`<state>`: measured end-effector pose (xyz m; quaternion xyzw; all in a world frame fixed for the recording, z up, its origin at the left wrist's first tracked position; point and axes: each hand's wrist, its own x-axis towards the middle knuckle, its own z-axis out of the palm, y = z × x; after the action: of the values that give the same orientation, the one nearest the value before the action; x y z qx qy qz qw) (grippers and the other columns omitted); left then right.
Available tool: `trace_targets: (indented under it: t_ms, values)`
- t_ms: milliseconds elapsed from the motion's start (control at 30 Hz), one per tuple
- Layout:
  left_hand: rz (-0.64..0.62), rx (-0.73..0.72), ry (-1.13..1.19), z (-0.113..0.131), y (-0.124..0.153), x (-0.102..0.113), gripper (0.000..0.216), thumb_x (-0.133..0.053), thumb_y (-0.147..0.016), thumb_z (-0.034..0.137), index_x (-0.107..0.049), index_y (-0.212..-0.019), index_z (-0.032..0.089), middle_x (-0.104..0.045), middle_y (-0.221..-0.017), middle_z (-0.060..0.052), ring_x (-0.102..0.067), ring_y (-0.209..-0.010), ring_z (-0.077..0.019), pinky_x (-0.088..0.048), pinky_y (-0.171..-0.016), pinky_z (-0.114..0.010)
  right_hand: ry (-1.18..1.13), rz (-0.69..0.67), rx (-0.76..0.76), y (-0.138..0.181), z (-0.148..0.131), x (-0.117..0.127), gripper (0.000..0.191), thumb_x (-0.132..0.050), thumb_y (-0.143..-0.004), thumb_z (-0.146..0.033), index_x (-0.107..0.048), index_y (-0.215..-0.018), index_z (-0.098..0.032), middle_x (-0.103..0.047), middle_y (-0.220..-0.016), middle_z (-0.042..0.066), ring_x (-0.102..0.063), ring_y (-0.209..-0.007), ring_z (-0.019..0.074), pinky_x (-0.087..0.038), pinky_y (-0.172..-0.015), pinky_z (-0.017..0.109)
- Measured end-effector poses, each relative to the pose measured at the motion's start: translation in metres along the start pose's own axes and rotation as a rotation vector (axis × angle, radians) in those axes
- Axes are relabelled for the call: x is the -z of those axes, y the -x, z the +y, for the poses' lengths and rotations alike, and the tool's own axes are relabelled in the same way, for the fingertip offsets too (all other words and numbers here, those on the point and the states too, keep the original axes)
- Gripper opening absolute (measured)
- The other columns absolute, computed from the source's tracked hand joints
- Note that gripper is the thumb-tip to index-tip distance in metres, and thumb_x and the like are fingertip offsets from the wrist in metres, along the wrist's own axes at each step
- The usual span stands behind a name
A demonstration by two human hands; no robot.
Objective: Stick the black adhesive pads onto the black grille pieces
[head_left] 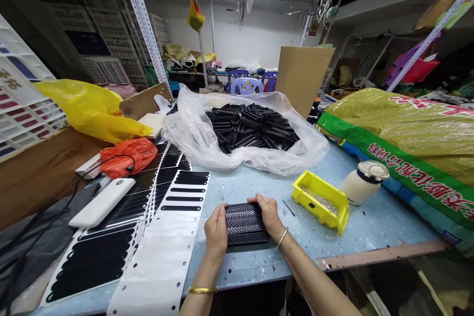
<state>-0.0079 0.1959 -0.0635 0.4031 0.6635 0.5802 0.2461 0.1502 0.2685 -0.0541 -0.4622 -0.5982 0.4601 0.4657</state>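
Note:
Just above the near edge of the blue table, a row of black perforated plastic strips [246,224] lies side by side like a panel. My left hand [216,231] is closed on its left end, the thumb along the edge. On the opposite end, my right hand [271,216] grips with bent fingers over the top corner. The underside of the strips is hidden. To the right stands a yellow bin [322,202] with small metal pieces in it. Left of my hands lies a white sheet [159,252] carrying black rounded adhesive strips [185,191].
A clear plastic bag [196,133] heaped with black plastic parts [255,126] sits at the back. A white lidded jar [363,182] and a large green-yellow sack [407,133] stand right. A white power bank [102,202] and red bag [129,155] lie left.

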Motion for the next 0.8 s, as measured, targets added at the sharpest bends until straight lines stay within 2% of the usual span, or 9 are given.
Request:
trace_targets:
  t_ms: [167,267,367,433,600,700,800]
  values:
    - [0.006,0.057,0.105,-0.005,-0.004,0.001,0.042,-0.047,-0.087,0.046,-0.071,-0.101,0.014,-0.072,-0.111,-0.012,-0.063,-0.109,-0.0253,-0.046,-0.098,-0.038,-0.141,0.128,-0.090,0.004,0.003,0.019,0.062,-0.047,-0.081,-0.069,-0.075,-0.083,-0.014,-0.074,-0.090,0.015,-0.068,-0.090,0.0282,-0.055,-0.074,0.038]
    - [-0.002,0.025,0.095,-0.005,-0.005,-0.001,0.043,-0.046,-0.088,0.047,-0.071,-0.099,0.014,-0.073,-0.107,-0.011,-0.064,-0.106,-0.0259,-0.046,-0.097,-0.038,0.037,0.134,-0.015,0.018,0.007,0.019,0.063,-0.040,-0.085,-0.068,-0.074,-0.084,-0.014,-0.074,-0.087,0.013,-0.067,-0.088,0.0266,-0.052,-0.080,0.038]
    - [-0.007,-0.016,0.044,-0.003,-0.003,-0.001,0.044,-0.044,-0.089,0.046,-0.071,-0.098,0.013,-0.073,-0.103,-0.011,-0.065,-0.103,-0.0260,-0.048,-0.094,-0.038,0.205,0.140,0.119,0.034,0.007,0.011,0.055,-0.037,-0.091,-0.059,-0.071,-0.092,-0.016,-0.071,-0.096,0.012,-0.064,-0.093,0.0244,-0.047,-0.088,0.036]
    - [-0.006,-0.025,0.025,-0.003,-0.001,-0.002,0.043,-0.043,-0.089,0.045,-0.070,-0.098,0.014,-0.073,-0.103,-0.011,-0.064,-0.103,-0.0260,-0.048,-0.093,-0.037,0.256,0.157,0.159,0.039,0.006,0.005,0.051,-0.034,-0.094,-0.054,-0.068,-0.090,-0.017,-0.070,-0.095,0.012,-0.063,-0.092,0.0229,-0.046,-0.086,0.035]
    - [-0.028,-0.031,0.015,-0.004,0.000,-0.003,0.043,-0.042,-0.089,0.046,-0.070,-0.097,0.015,-0.073,-0.103,-0.010,-0.064,-0.104,-0.0264,-0.047,-0.093,-0.038,0.302,0.228,0.117,0.034,0.007,-0.002,0.049,-0.031,-0.093,-0.052,-0.063,-0.077,-0.018,-0.067,-0.081,0.009,-0.060,-0.077,0.0206,-0.047,-0.074,0.032]
    - [-0.042,-0.007,0.037,-0.004,-0.003,-0.003,0.043,-0.043,-0.090,0.046,-0.070,-0.099,0.014,-0.072,-0.106,-0.011,-0.063,-0.107,-0.0271,-0.046,-0.097,-0.039,0.290,0.252,0.103,0.030,0.010,-0.003,0.049,-0.034,-0.091,-0.053,-0.064,-0.078,-0.017,-0.068,-0.081,0.010,-0.060,-0.078,0.0213,-0.047,-0.075,0.033]
    - [-0.030,0.064,0.124,-0.002,-0.002,0.003,0.042,-0.047,-0.089,0.044,-0.068,-0.110,0.013,-0.068,-0.120,-0.013,-0.058,-0.118,-0.0274,-0.041,-0.105,-0.042,0.187,0.248,0.062,0.028,0.012,0.003,0.050,-0.038,-0.089,-0.055,-0.068,-0.086,-0.015,-0.070,-0.086,0.011,-0.064,-0.084,0.0231,-0.049,-0.077,0.034]
